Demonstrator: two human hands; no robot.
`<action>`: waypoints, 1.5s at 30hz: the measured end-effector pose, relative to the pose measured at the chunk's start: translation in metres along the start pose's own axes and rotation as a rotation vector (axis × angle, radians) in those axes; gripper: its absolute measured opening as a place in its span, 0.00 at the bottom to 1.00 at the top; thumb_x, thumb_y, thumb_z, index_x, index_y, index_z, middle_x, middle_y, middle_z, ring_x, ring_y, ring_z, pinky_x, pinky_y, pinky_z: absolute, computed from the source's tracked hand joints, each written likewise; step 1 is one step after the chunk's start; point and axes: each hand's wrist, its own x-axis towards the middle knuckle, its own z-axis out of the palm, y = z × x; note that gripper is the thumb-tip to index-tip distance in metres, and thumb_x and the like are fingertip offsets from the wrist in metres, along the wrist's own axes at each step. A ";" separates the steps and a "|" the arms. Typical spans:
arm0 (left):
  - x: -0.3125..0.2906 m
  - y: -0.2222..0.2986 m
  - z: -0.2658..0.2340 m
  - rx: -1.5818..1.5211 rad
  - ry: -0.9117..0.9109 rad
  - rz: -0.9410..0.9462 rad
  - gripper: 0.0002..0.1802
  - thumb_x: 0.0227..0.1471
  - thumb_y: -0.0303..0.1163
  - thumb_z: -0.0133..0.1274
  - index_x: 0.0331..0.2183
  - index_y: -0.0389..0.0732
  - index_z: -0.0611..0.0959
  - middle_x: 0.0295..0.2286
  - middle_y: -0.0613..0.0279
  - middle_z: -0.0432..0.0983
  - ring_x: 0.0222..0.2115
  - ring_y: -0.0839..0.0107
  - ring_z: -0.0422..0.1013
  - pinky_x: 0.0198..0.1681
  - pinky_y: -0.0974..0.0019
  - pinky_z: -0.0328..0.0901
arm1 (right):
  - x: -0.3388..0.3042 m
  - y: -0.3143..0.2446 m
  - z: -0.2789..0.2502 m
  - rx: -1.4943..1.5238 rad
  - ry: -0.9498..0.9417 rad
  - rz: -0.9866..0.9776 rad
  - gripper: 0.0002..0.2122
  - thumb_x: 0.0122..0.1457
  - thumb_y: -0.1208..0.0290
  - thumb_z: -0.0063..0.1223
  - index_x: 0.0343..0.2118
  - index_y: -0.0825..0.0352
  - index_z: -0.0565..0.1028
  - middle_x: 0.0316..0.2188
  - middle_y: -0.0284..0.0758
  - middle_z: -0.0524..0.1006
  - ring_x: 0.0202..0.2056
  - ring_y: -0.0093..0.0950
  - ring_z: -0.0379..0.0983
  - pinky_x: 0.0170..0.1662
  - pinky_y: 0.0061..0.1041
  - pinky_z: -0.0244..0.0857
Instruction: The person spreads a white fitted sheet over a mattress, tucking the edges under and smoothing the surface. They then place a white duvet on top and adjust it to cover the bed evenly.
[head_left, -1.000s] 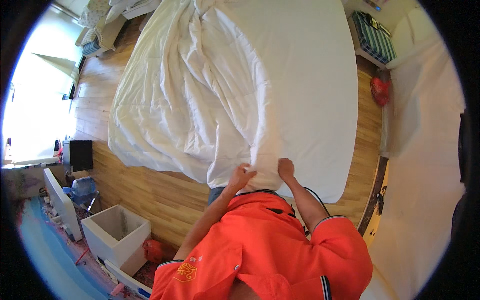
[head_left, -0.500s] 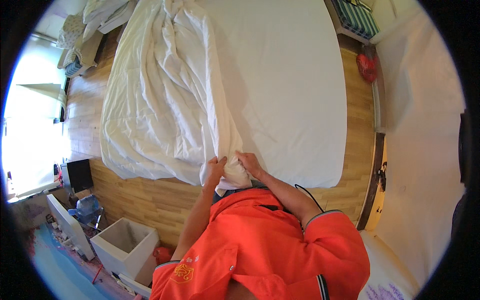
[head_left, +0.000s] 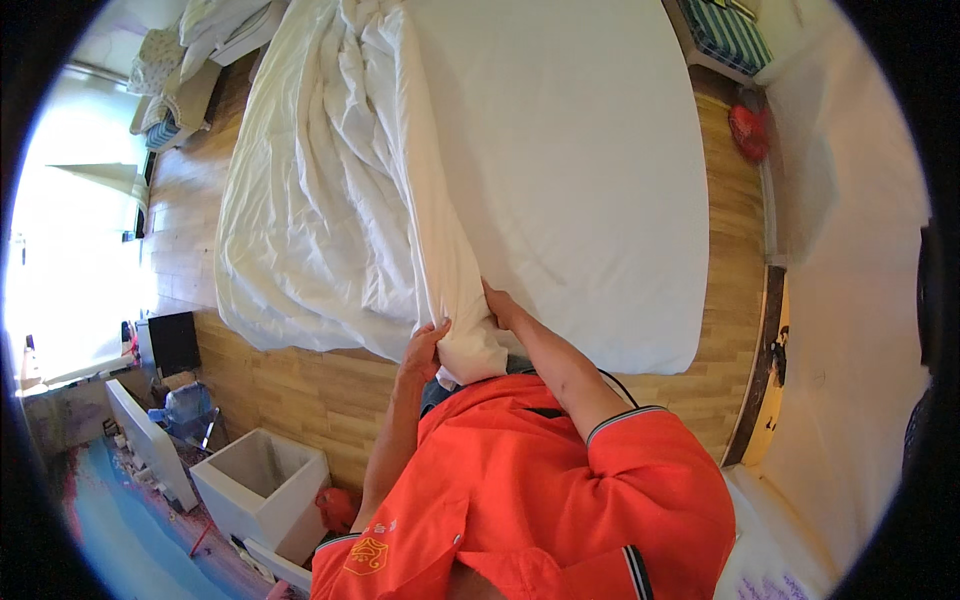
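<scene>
A rumpled white duvet (head_left: 310,210) covers the left part of the bed, its long edge folded over in a thick roll. My left hand (head_left: 426,346) is closed on the duvet's near end, with the cloth bunched beside the thumb. On the other side of the fold, my right hand (head_left: 499,304) grips the duvet's right edge, its fingertips partly hidden by the cloth. Between the two hands the near corner of the duvet hangs toward my waist. A smooth white sheet (head_left: 590,200) lies bare on the bed's right part.
A white open box (head_left: 262,470) stands on the wooden floor at lower left, beside a red bag (head_left: 338,508). A red bundle (head_left: 748,132) lies by the right wall. A green-striped cushion (head_left: 725,35) sits at the far right. A bright window (head_left: 75,250) is on the left.
My right hand has moved a little farther up along the duvet's edge. The left hand is slightly lower, still on the cloth. The view has shifted slightly, moving the scene rightward.
</scene>
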 end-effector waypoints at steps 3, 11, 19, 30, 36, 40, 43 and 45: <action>0.009 -0.008 -0.017 0.142 0.135 0.140 0.14 0.52 0.37 0.55 0.33 0.34 0.79 0.28 0.61 0.77 0.27 0.73 0.72 0.32 0.68 0.67 | 0.008 0.007 0.005 -0.070 0.041 -0.048 0.30 0.53 0.44 0.50 0.35 0.76 0.74 0.32 0.46 0.76 0.33 0.35 0.74 0.33 0.37 0.69; 0.022 -0.006 -0.055 0.507 0.571 0.545 0.17 0.45 0.39 0.61 0.20 0.34 0.79 0.15 0.66 0.69 0.18 0.78 0.61 0.20 0.69 0.57 | -0.051 -0.008 -0.013 -0.643 0.499 -0.526 0.24 0.54 0.54 0.49 0.14 0.73 0.74 0.16 0.44 0.74 0.22 0.40 0.72 0.32 0.37 0.66; -0.054 0.005 0.018 1.053 0.709 1.384 0.14 0.45 0.34 0.57 0.35 0.38 0.77 0.29 0.56 0.73 0.30 0.57 0.69 0.32 0.58 0.62 | -0.124 -0.010 0.012 -0.969 0.754 -0.706 0.28 0.59 0.50 0.35 0.19 0.71 0.78 0.22 0.52 0.76 0.29 0.50 0.73 0.36 0.43 0.67; -0.028 -0.066 0.003 0.791 -0.116 -0.036 0.21 0.45 0.43 0.57 0.24 0.31 0.80 0.22 0.49 0.78 0.28 0.55 0.75 0.34 0.56 0.68 | -0.160 -0.010 0.044 -1.299 0.442 -0.615 0.23 0.54 0.54 0.38 0.21 0.72 0.77 0.22 0.51 0.76 0.29 0.47 0.75 0.36 0.43 0.68; 0.046 -0.173 0.000 1.112 0.141 0.907 0.30 0.44 0.44 0.58 0.43 0.30 0.74 0.38 0.46 0.74 0.40 0.61 0.69 0.46 0.60 0.63 | -0.169 -0.004 0.041 -1.572 0.405 -0.902 0.20 0.54 0.58 0.41 0.16 0.67 0.77 0.18 0.47 0.75 0.23 0.43 0.74 0.29 0.40 0.69; 0.063 -0.189 0.037 0.749 0.246 0.826 0.22 0.47 0.40 0.56 0.39 0.34 0.76 0.34 0.52 0.74 0.35 0.64 0.69 0.40 0.62 0.63 | -0.195 -0.014 0.001 -1.533 0.406 -0.998 0.20 0.54 0.58 0.42 0.13 0.67 0.76 0.15 0.47 0.74 0.19 0.44 0.73 0.25 0.41 0.68; 0.070 -0.201 0.070 0.493 0.327 0.789 0.16 0.49 0.37 0.54 0.37 0.36 0.77 0.30 0.56 0.74 0.31 0.66 0.69 0.36 0.64 0.64 | -0.209 -0.033 -0.033 -1.469 0.362 -1.012 0.21 0.55 0.58 0.42 0.13 0.66 0.75 0.14 0.46 0.73 0.19 0.43 0.73 0.26 0.41 0.68; 0.074 -0.206 0.091 0.342 0.359 0.772 0.12 0.50 0.35 0.52 0.35 0.38 0.78 0.28 0.59 0.74 0.28 0.68 0.69 0.33 0.65 0.64 | -0.223 -0.044 -0.047 -1.494 0.376 -1.032 0.20 0.56 0.57 0.42 0.13 0.64 0.76 0.15 0.44 0.75 0.22 0.40 0.75 0.29 0.40 0.69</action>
